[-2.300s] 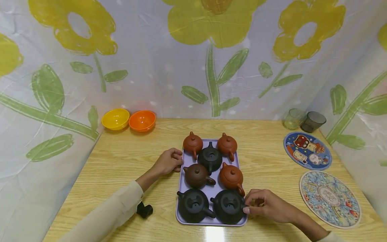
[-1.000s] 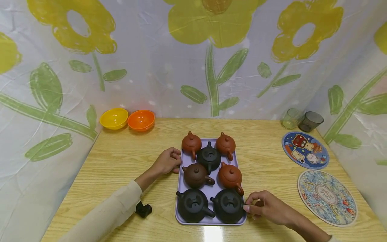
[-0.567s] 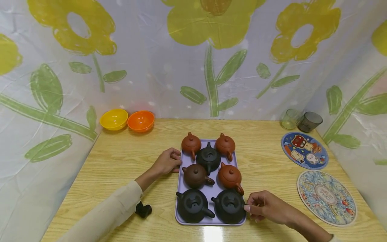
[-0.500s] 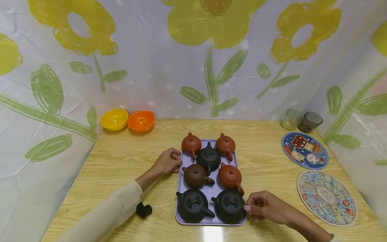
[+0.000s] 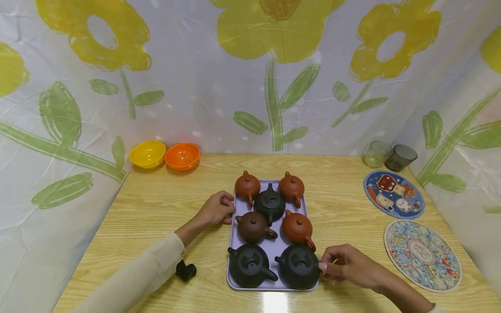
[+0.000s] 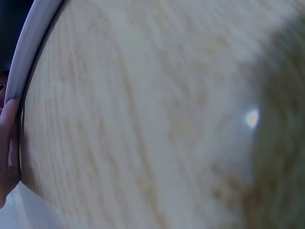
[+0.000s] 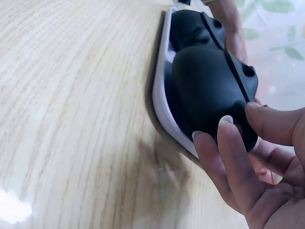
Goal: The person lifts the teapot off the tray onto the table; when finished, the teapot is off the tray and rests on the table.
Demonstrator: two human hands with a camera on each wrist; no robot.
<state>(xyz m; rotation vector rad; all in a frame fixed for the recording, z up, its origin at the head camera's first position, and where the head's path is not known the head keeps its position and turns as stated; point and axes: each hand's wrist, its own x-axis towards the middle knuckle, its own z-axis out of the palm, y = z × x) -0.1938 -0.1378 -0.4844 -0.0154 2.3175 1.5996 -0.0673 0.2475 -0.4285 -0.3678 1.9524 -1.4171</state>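
A lilac tray [image 5: 274, 286] bears several teapots. My left hand [image 5: 216, 209] holds the tray's left edge; in the left wrist view a fingertip [image 6: 12, 105] touches the rim. My right hand [image 5: 348, 265] pinches the handle of the black teapot [image 5: 299, 267] at the tray's front right corner; the fingers mostly hide the handle. A second black teapot [image 5: 249, 265] stands beside it at the front left. Behind them are a dark brown teapot [image 5: 252, 228] and a reddish-brown teapot [image 5: 297, 228]. Farther back, a black teapot [image 5: 270, 204] stands between two reddish-brown teapots [image 5: 247, 186].
A yellow bowl [image 5: 148, 154] and an orange bowl [image 5: 182, 156] stand at the back left. Two glasses [image 5: 401, 157] are at the back right, above a blue round mat [image 5: 394, 194] and a patterned round mat [image 5: 422, 255]. A small black object [image 5: 185, 271] lies by the left sleeve.
The front right black teapot has shifted slightly right on the tray, with my right hand on its handle. The left hand and the other teapots have stayed in place.
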